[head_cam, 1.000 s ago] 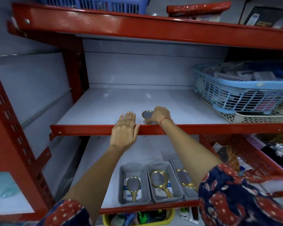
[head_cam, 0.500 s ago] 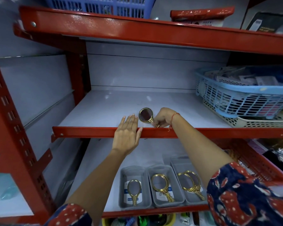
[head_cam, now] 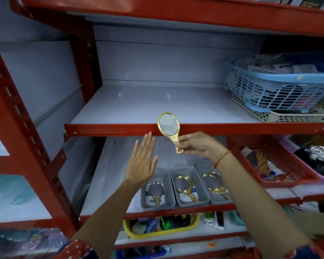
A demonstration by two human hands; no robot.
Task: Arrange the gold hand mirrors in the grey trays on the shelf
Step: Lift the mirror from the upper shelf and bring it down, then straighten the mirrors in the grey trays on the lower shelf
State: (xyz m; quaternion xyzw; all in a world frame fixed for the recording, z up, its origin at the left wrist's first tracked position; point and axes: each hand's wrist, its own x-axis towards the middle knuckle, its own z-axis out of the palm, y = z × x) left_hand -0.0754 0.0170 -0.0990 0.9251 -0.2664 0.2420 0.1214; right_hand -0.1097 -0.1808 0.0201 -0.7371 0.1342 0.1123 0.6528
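My right hand (head_cam: 196, 145) grips the handle of a gold hand mirror (head_cam: 169, 126), held upright in front of the red edge of the middle shelf (head_cam: 232, 128). My left hand (head_cam: 141, 161) hovers open beside it, palm forward, fingers together, holding nothing. Below, three grey trays stand side by side at the front of the lower shelf. A single gold mirror lies in the left tray (head_cam: 166, 203). The middle tray (head_cam: 202, 200) holds gold mirrors, and the right tray (head_cam: 206, 169), partly hidden by my right forearm, holds more.
A blue basket (head_cam: 273, 81) stacked in a white basket (head_cam: 288, 117) fills the right of the middle shelf. A red basket (head_cam: 281, 174) of goods sits right of the trays. A yellow tub (head_cam: 157, 233) of combs stands on the shelf beneath. Red uprights frame the left side.
My right hand has lifted the mirror off the middle shelf and drawn it forward and down past the edge. My left hand has come off the shelf edge and lowered.
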